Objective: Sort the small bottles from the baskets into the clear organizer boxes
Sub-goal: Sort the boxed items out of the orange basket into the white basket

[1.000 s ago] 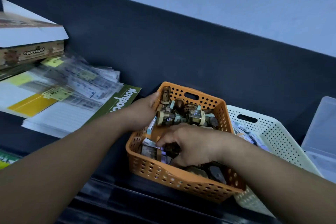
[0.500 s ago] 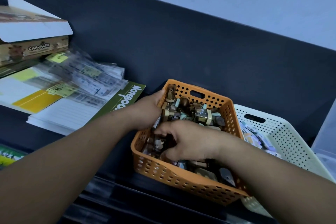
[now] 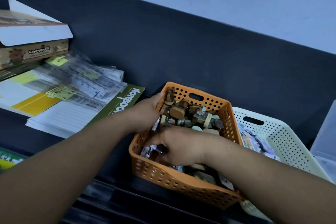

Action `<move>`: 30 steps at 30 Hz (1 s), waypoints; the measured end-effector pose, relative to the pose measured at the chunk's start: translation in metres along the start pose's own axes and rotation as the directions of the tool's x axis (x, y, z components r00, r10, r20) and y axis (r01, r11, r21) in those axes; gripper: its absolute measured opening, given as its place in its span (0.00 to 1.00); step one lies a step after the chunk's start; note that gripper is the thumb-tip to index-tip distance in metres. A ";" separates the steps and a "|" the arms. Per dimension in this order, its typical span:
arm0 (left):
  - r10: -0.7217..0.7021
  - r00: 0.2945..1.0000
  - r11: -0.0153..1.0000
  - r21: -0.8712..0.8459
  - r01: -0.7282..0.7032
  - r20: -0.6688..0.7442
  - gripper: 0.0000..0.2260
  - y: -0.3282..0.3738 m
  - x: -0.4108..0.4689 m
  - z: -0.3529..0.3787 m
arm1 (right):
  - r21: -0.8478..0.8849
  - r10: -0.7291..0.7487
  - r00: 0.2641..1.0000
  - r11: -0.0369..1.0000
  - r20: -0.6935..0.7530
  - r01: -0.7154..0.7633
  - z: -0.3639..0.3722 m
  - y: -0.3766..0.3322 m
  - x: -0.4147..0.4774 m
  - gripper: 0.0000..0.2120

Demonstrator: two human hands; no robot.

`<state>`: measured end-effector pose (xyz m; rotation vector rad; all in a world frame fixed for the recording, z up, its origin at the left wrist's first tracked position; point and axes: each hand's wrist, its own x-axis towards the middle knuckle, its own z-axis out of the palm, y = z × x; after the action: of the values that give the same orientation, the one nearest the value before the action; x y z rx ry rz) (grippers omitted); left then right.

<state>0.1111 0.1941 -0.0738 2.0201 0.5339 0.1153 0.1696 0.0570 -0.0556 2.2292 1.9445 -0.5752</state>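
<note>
Reaching into the orange basket (image 3: 181,183), the right hand (image 3: 181,149) lies low in its near left part. Its fingers (image 3: 161,148) are curled downward and closed on something dark among the small bottles (image 3: 189,114). I cannot tell if they hold one bottle or several, because the back of the hand covers them. The left hand (image 3: 145,112) holds the left wall of this basket from outside. Its thumb is up at the far rim and the other fingers seem to bend over the rim, but their tips are hidden.

The bottles are all in the orange basket, heaped high at the far end, and one stands upright against the far left corner. To the right, touching it, is a white basket (image 3: 283,140) with other small packed items. Only a part of a clear organizer box (image 3: 325,142) shows at the right edge, well apart from the hands.

I judge that the step is picking from the pile, and no bottle has reached a box yet. The heap is loose and tangled, so lifting from below may drag the neighbours, and some could roll over the low wall. The basket stands close to the near edge of the dark tabletop (image 3: 120,162). If the left hand loosens while the right hand pulls, it may tip or slide off. The bottles look like glass with stoppers, so a fall could break them.
</note>
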 end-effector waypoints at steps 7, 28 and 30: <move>0.018 1.000 1.000 -0.003 -0.018 -0.022 0.32 0.003 -0.001 0.002 | 0.020 -0.028 0.999 0.999 -0.037 0.029 0.007 0.003 0.012 0.21; 0.034 0.999 0.999 0.021 -0.033 -0.016 0.32 0.001 -0.003 0.000 | 0.577 0.116 0.971 0.816 -0.207 0.025 -0.006 0.015 -0.004 0.15; 0.037 0.999 0.999 0.011 -0.037 -0.008 0.32 0.006 -0.007 0.000 | 0.614 0.164 0.948 0.788 -0.273 0.040 -0.015 0.021 -0.016 0.13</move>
<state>0.1064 0.1888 -0.0680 2.0415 0.5036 0.1430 0.1914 0.0442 -0.0393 2.9249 2.0160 -1.0283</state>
